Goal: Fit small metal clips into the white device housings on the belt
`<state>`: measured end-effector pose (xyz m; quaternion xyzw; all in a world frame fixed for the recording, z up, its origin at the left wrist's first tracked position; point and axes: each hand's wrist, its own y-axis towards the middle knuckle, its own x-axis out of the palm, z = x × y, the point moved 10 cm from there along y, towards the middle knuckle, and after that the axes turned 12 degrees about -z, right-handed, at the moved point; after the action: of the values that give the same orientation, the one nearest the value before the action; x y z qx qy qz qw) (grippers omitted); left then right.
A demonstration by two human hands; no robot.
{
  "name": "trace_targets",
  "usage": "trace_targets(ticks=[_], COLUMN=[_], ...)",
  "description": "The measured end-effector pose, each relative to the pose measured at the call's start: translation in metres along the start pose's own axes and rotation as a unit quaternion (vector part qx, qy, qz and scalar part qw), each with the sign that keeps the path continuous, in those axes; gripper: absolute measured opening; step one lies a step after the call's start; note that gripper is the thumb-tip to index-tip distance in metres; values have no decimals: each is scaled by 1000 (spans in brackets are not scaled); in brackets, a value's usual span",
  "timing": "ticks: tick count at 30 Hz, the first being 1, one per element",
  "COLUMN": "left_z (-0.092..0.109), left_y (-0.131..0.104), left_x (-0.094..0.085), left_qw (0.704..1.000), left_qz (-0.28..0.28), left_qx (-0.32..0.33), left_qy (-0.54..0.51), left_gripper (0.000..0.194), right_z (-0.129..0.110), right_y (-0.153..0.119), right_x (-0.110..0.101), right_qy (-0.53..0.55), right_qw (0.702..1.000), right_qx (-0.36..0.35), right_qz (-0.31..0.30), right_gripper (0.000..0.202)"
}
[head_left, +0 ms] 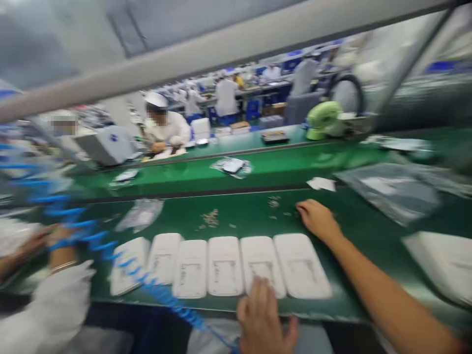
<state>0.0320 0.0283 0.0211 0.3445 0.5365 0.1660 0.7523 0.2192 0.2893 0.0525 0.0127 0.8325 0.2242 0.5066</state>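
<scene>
Six white plastic covers lie in a row on the green bench. My left hand is over the front edge, its fingertips on the lower part of the fifth cover from the left; its fingers look extended and the thumb is apart. The rightmost cover lies just right of it. Beyond that cover, my right hand rests on the bench with its fingertips together near some small scattered parts; what they hold, if anything, is too small to tell. A larger pile of small parts lies further left.
A blue coiled hose hangs across the left covers. A co-worker's arms are at the left. Plastic bags and a white stack lie at the right. Behind runs a green conveyor with a bagged item; a green fan stands beyond.
</scene>
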Motion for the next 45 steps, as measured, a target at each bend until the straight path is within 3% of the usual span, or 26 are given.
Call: trace_targets(ticks=[2,4,9,14,16,19,22,24,28,31,34,37,41,45], left_z=[3,1,3,3,-2,-6,-4,4,41,61,75,87,103,133], left_y=[6,13,23,24,18,6,-6,-8,4,11,17,21,31,55], left_x=[3,4,-3,-6,-8,-18,-31,-33,-20,-14,-10,-11,-11,4], left_qw=[999,999,999,999,999,998,986,977,963,950,939,935,940,950], left_qz=[-21,-31,-38,-38,-27,33,121,146,72,35,4,-23,-57,-106], left_qx=[12,23,32,28,24,28,15,5,63,96,121,158,195,239], left_qy=[-23,-32,-19,-10,-3,-38,-110,-154,-252,-294,-322,-316,-275,-169], left_gripper=[45,43,40,39,39,36,26,22,23,24,25,25,30,41], right_z=[31,43,37,40,41,42,47,60,111,144,158,150,114,67], right_y=[-19,-24,-18,-19,-21,-33,-63,-91,-168,-213,-234,-242,-230,-209], right_x=[-4,-2,11,-2,-16,-44,-74,-97,-160,-193,-190,-166,-135,-122], right_qy=[-13,-6,42,97,125,169,206,221,168,41,-13,-26,8,74], right_qw=[999,996,993,993,991,984,969,957,925,917,924,932,966,992], right_qx=[27,31,15,28,35,51,76,98,182,256,284,280,212,97], right_qz=[-45,-79,-108,-64,-28,40,112,159,287,302,258,227,146,34], right_gripper=[21,16,13,15,15,18,19,21,26,27,28,27,21,14])
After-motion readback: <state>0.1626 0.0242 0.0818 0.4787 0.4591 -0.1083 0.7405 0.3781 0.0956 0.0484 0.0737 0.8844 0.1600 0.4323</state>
